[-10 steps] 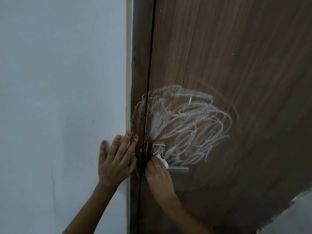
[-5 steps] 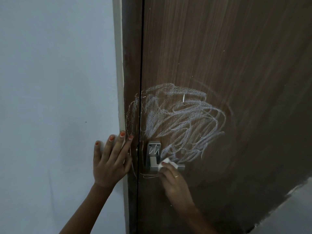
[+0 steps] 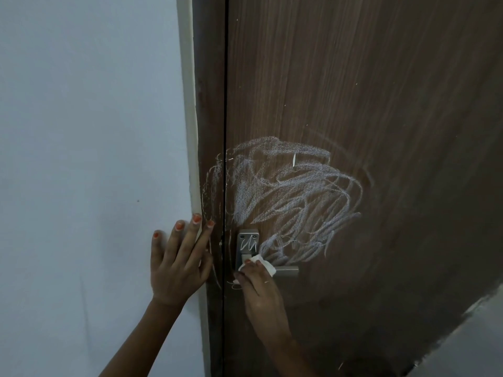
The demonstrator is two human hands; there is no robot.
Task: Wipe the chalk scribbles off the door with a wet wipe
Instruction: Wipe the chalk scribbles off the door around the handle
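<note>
A dark brown wooden door (image 3: 381,91) carries a big patch of white chalk scribbles (image 3: 288,194) above its handle, spilling left onto the frame. My right hand (image 3: 258,288) is shut on a small white wet wipe (image 3: 260,263) and presses it against the metal door handle (image 3: 249,244), at the lower left edge of the scribbles. Chalk marks also show on the handle plate. My left hand (image 3: 178,263) lies flat with fingers spread on the wall and the door frame edge, holding nothing.
A pale blue-white wall (image 3: 87,159) fills the left side, with a cream strip (image 3: 190,131) beside the brown door frame (image 3: 211,104). The handle's lever sticks out to the right. A light floor or wall patch (image 3: 468,346) shows at the lower right.
My right hand with the wipe moved right along the handle lever, then came back left towards the handle plate. My left hand stayed flat on the wall.
</note>
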